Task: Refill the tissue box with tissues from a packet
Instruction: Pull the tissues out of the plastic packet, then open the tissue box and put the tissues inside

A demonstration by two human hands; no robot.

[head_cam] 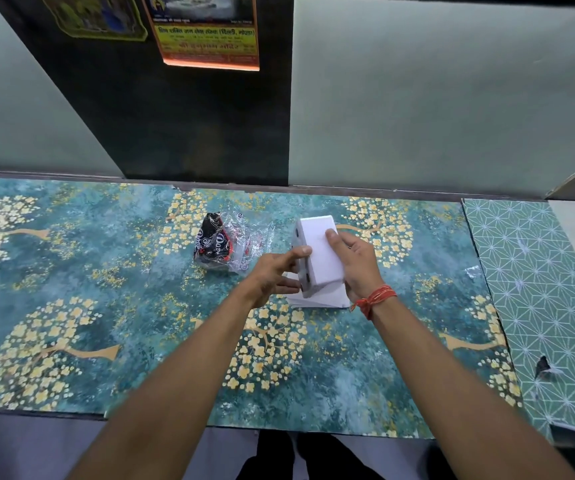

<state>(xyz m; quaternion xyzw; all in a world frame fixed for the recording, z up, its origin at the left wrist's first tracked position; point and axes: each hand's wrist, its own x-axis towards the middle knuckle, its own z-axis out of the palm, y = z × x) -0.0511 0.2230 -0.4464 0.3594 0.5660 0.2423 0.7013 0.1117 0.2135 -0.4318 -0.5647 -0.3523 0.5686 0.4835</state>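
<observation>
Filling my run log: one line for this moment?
left hand: steadying box | right hand: gripping white rectangular tissue box | box: tilted over white tissues | clear-and-black plastic packet: aside

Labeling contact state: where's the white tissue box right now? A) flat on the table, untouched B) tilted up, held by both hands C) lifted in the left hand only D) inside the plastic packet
B: the white tissue box stands tilted over the tissues, with the right hand gripping one side and the left hand on the other.
</observation>
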